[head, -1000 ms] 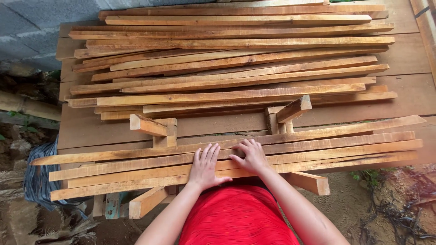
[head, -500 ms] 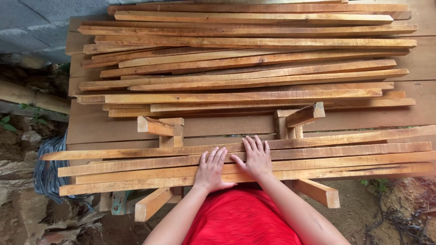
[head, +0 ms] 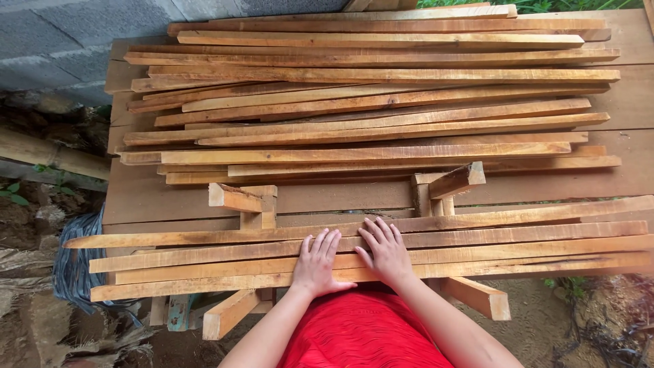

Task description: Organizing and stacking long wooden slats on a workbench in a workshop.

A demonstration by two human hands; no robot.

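Grey block wall (head: 82,34), wooden table (head: 170,197), dirt ground (head: 27,327)

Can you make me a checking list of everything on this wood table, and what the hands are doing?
Surface: wooden table, mostly covered with wood.
Job's things: near slats, a row of four long strips side by side across two wooden supports.
Clutter: far pile of many long slats, loosely stacked.
Grippers: left hand and right hand lie flat, fingers spread, on the near slats, side by side; nothing gripped.
Cables: nothing seen.
Surroundings: grey block wall, bare soil and a grey bundle at left, plants at the far edge.
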